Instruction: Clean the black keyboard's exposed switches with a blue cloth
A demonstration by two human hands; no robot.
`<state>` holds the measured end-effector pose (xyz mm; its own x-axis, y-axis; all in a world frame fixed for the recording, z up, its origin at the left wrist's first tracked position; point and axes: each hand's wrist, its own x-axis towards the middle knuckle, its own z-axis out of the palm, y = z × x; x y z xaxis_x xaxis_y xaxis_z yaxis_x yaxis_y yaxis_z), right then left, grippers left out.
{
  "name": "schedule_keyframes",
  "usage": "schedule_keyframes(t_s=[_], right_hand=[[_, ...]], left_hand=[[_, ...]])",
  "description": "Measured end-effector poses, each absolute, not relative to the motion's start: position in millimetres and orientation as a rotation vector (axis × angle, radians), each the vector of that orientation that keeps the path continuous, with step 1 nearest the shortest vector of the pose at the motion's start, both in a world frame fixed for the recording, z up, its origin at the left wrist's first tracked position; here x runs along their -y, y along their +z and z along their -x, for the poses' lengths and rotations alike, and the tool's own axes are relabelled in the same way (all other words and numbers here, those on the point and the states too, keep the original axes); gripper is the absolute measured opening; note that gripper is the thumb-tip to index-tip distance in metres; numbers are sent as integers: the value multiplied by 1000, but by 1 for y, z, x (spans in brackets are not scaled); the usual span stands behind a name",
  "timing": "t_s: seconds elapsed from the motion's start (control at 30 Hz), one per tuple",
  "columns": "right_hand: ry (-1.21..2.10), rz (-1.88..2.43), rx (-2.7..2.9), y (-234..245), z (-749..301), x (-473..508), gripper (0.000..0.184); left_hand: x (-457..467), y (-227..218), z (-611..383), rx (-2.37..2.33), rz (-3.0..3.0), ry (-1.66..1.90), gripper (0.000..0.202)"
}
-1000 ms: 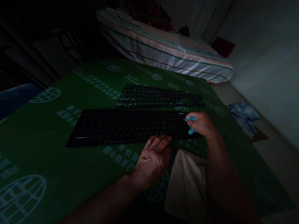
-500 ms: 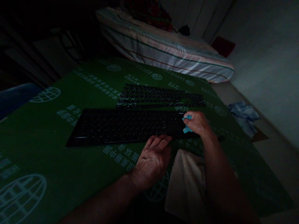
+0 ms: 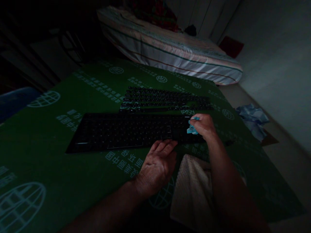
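A long black keyboard base [image 3: 116, 134] lies on the green table cover, with small pegs or sockets showing where keys go. My left hand [image 3: 159, 163] rests palm down, its fingers stretched over the near edge of the keyboard. My right hand [image 3: 204, 124] is closed around a small light-blue brush [image 3: 192, 130], held over the keyboard's right end. The dim light hides the brush's exact shape and whether its tip touches. Behind the keyboard, loose black keycaps [image 3: 155, 97] are laid out in rows.
A beige cloth [image 3: 191, 191] lies near me by my right forearm. The green table cover [image 3: 80, 181] has printed globes and characters. Beyond stands a bed with a striped sheet [image 3: 170, 51]. Crumpled blue-white plastic [image 3: 252, 118] is on the floor at right.
My right hand has moved slightly left and away from me with the brush, tilting it. My left hand stays on the keyboard's edge. The whole view has shifted a little.
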<state>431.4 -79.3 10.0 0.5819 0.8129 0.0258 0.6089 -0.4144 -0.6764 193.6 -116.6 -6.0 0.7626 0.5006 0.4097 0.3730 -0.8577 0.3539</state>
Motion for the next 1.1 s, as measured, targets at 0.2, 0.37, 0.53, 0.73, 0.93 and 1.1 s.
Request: schedule_keyframes(t_s=[0.2, 0.37, 0.53, 0.73, 0.93, 1.1], right_hand=[[504, 2019, 992, 16, -426, 81, 18], [580, 1886, 942, 24, -432, 88, 21], [643, 1951, 1075, 29, -438, 94, 21], [605, 2096, 1325, 32, -433, 93, 15], [569, 2057, 1406, 38, -435, 98, 17], [488, 1981, 1504, 40, -438, 101, 29]], left_hand=[[117, -5, -193, -693, -2711, 714, 18], [117, -5, -193, -691, -2709, 706, 18], [117, -5, -193, -692, -2692, 690, 19], [116, -5, -193, -681, -2703, 678, 19], [116, -8, -194, -682, -2707, 696, 20], [116, -6, -193, -676, -2732, 716, 17]])
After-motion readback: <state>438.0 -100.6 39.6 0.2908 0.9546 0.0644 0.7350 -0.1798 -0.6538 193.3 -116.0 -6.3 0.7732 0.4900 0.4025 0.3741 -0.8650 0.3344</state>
